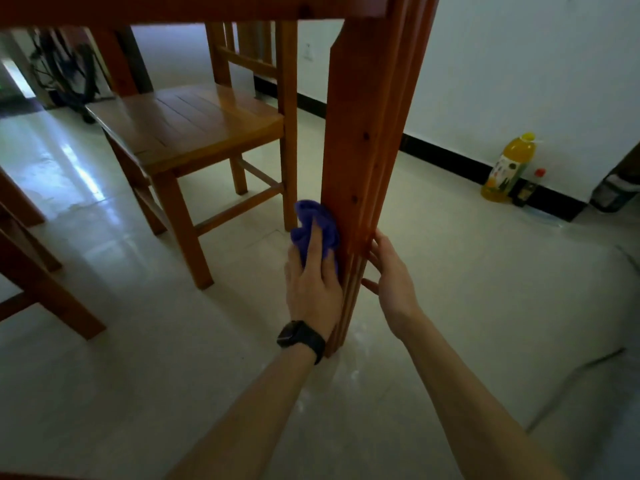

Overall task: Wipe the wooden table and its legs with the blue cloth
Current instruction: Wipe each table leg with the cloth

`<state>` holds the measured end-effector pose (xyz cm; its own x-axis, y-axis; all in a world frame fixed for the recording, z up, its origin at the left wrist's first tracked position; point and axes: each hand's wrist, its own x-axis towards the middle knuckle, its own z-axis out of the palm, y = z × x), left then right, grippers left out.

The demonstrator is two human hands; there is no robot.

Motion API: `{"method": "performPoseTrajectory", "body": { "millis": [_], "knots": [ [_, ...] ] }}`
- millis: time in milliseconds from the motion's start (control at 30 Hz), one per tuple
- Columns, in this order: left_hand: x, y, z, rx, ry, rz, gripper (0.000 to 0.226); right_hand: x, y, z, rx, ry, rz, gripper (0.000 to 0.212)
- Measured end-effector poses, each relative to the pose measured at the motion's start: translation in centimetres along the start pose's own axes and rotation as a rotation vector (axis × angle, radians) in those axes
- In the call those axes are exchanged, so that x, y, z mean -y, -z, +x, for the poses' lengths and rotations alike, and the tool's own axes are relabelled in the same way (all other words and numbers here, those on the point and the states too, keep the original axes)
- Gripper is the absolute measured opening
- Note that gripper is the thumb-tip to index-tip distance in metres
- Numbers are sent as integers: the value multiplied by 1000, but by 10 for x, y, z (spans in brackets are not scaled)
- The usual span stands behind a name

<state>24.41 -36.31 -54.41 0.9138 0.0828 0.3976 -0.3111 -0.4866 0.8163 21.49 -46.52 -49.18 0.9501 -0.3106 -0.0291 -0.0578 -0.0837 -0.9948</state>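
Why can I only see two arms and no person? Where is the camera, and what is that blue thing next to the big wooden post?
The camera sits on the person's head and looks forward and down, so only their arms show. There is just this one picture. The person is low down beside a wooden table, and the big post is the table leg. The left hand, the one with the black watch on its wrist, presses the blue cloth against the leg's left side to wipe it. The right hand holds nothing; its straight fingers touch the other side of the leg. Behind stands a wooden chair on the shiny tiled floor. By the wall stand a big yellow bottle and a small dark bottle with a red cap.
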Motion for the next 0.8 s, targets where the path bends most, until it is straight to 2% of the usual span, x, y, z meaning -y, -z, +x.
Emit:
{"method": "performPoseTrajectory", "body": {
  "millis": [67, 133, 233, 267, 300, 333, 400, 467, 500, 533, 567, 633, 700, 733, 767, 800],
  "knots": [
    [-1, -12, -15, 92, 19, 49, 53, -5, -1, 2, -6, 2, -18, 36],
    [26, -22, -42, 261, 191, 16, 57, -10, -4, 4, -20, -4, -36, 37],
    [94, -23, -73, 739, 518, 163, 54, -20, -6, 6, -19, -41, -25, 42],
    [109, -18, -75, 851, 608, 201, 52, -24, -5, 7, -13, -50, -13, 42],
    [119, -16, -72, 842, 680, 190, 51, -29, -4, 7, -12, -61, -1, 42],
    [118, -12, -67, 744, 742, 110, 53, -34, -4, 7, -7, -76, 6, 41],
    [111, -14, -51, 402, 737, 15, 55, -47, -5, 5, -14, -103, -6, 43],
    [89, -19, -37, 156, 524, 72, 53, -58, -9, 4, -14, -99, -36, 45],
    [82, -23, -35, 99, 389, 62, 52, -62, -10, 4, -12, -98, -45, 46],
    [70, -27, -35, 123, 300, 67, 52, -65, -11, 4, -8, -105, -45, 46],
    [66, -35, -44, 176, 254, 55, 53, -68, -11, 4, -5, -115, -40, 46],
    [79, -52, -74, 445, 362, 110, 56, -74, -11, 4, 7, -132, -51, 46],
    [108, -58, -117, 947, 436, 323, 54, -83, -9, 3, 8, -154, -62, 47],
    [119, -59, -132, 1118, 528, 398, 52, -87, -8, 3, 9, -159, -61, 47],
    [120, -54, -140, 1149, 555, 360, 51, -91, -6, 5, 14, -157, -62, 47],
    [122, -53, -144, 1101, 599, 269, 48, -94, -3, 6, 24, -158, -63, 46]
  ]
}}
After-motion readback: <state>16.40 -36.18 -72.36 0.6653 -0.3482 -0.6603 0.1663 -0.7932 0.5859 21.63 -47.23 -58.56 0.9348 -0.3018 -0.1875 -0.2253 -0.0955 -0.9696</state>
